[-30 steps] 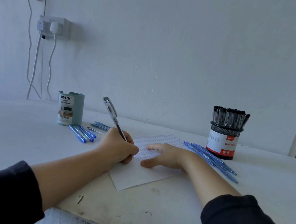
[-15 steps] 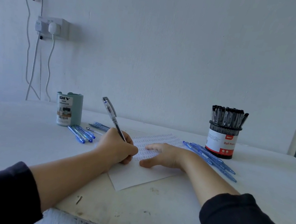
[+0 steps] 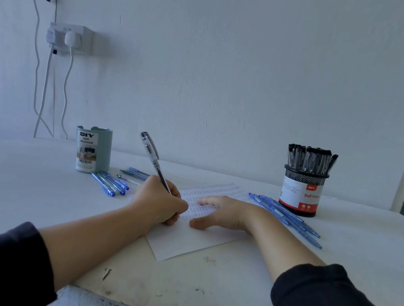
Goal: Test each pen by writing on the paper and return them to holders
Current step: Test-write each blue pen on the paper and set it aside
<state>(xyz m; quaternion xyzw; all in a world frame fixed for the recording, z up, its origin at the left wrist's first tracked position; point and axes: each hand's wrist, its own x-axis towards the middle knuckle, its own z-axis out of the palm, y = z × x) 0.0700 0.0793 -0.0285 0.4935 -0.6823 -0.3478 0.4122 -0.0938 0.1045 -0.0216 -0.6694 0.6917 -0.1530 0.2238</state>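
Two bare hands work over a sheet of paper (image 3: pixel 181 242) lying at an angle on the white surface (image 3: pixel 5 187). The left hand (image 3: pixel 158 203) has its grip clenched round a clear-barrelled pen (image 3: pixel 153 159), fingers curled about the lower part of the barrel; the pen leans up and away to the left, its capped end high above the knuckles and its tip hidden behind the fingers at the paper. The right hand (image 3: pixel 223 213) lies flat on the same sheet with its grip released, fingers straight and spread, thumb out toward the near edge, pressing the paper down. Rows of small blue marks cover the far part of the sheet, running under and past both hands.

To the left, near the wall, stands a pale green desk organizer (image 3: pixel 92 150) with a printed label, and just in front of it several blue pens (image 3: pixel 110 184) lie loose on the surface, with a few more (image 3: pixel 135 172) a little to the right of them. On the right stands a black mesh pen holder (image 3: pixel 303 192) with a white and red "Ball Pens" label, packed with upright black-capped pens (image 3: pixel 309 160). Beside it, between the holder and the right forearm, another bunch of blue pens (image 3: pixel 288 218) lies side by side, slanting toward the near right.

On the wall at the left a white socket (image 3: pixel 68 37) holds plugs, with cables hanging down.
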